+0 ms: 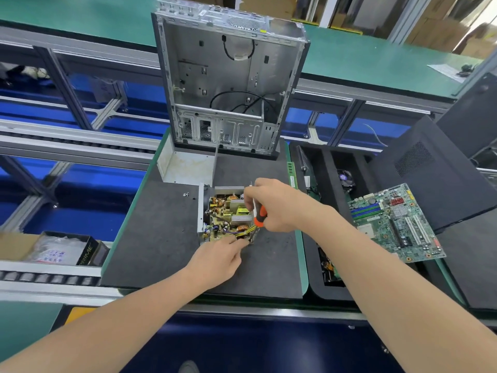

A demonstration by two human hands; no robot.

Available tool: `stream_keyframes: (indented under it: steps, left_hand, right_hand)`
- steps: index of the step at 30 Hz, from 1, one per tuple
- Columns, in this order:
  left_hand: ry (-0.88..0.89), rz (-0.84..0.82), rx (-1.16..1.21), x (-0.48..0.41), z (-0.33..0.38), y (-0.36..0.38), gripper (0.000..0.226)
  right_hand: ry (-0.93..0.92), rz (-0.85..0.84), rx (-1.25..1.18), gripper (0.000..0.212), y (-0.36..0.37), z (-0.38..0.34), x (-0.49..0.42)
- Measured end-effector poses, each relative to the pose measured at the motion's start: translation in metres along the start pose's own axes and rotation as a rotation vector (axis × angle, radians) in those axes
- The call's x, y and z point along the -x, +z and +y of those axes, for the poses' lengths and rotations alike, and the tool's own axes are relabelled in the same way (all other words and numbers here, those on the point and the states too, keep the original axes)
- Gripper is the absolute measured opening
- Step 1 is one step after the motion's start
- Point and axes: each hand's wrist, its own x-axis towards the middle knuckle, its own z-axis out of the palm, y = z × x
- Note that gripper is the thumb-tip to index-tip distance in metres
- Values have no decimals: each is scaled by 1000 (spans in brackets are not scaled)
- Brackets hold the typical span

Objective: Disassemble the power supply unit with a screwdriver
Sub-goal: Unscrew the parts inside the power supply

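Power supply unit [226,214]: at the middle of the mat [150,238]; open side up; fan wall facing the mat's left edge
Left hand [223,255]: we pinch the yellow wires [248,232] at the unit's near right corner
Screwdriver [259,216]: long axis near-to-far; shaft pointing towards the mat's far edge
Right hand [279,208]: our fingers are curled round the orange handle

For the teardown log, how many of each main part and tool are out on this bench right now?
power supply unit, opened: 1
metal cover, lying off the unit: 1
computer case, standing open: 1
motherboard: 1
screwdriver: 1
Total: 5
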Motion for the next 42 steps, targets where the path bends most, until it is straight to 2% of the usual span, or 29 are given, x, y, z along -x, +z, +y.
stream_keyframes:
  steps: [2,4,6,8,10,15,19,22,24,27,29,31,33,38,42]
  left_hand:
    - [-57,209,119,-2,4,-4,23]
    - [-125,303,249,-11,10,-7,22]
    - [-147,242,397,-25,16,-11,23]
    - [-146,206,491,-36,20,-18,9]
    - [-138,193,572,-42,20,-23,18]
    - [-139,154,662,-45,14,-29,7]
    - [-116,100,775,-43,14,-33,21]
    - [-82,42,699,-48,13,-38,7]
    - [-81,40,622,-50,12,-40,19]
    - [-95,64,573,-54,11,-40,33]
    - [-94,80,586,-54,14,-39,28]
    - [-76,71,617,-52,17,-39,13]
    - [-73,48,668,-52,17,-40,4]
    - [-81,-36,727,-53,15,-47,18]
    - [-108,-42,726,-55,14,-47,11]
  right_hand:
    - [35,5,33,22,2,-1,-2]
    - [63,52,115,17,5,-4,-6]
    - [67,98,210,18,9,-8,-10]
    - [72,84,191,16,11,-11,-13]
    - [51,52,103,15,10,-9,-13]
    - [-31,8,-53,23,-3,0,-6]
    - [-38,-42,-69,31,-7,0,-4]
    - [-44,-53,-16,25,-7,-3,-5]
    - [29,-3,17,16,-4,-8,-4]
    - [259,185,141,23,9,-19,-5]
    - [395,301,159,22,16,-26,-7]
    - [451,270,144,18,16,-28,-10]
    - [434,181,103,13,11,-25,-12]
    - [230,11,18,13,-4,-17,-3]
    - [88,-65,36,13,-9,-7,1]
